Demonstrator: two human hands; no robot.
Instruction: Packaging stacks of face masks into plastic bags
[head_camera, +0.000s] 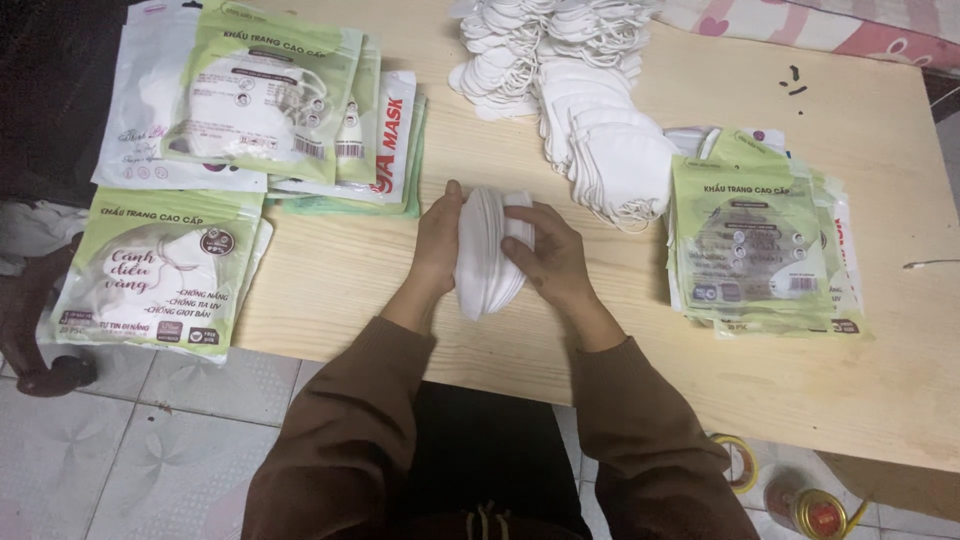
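mask stack (487, 252) on edge, long axis near-far | left hand (437, 240), right hand (548, 255) clamping it

We see a pale wooden table (880, 330), grey patterned floor tiles (150, 450) below, pink patterned cloth (800, 25) behind, dim indoor light

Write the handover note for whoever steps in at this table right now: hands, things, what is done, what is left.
Left hand and right hand: both clasp one stack of white masks, held on edge just above the table.
Loose white masks: heaped at the far middle of the table.
Flat green-and-white pouches: piled to the right.
Filled pouches: stacked at the far left, one more pile at the near left edge.
Done: several pouches look filled.
Left: the held stack is not in a pouch; many loose masks remain.
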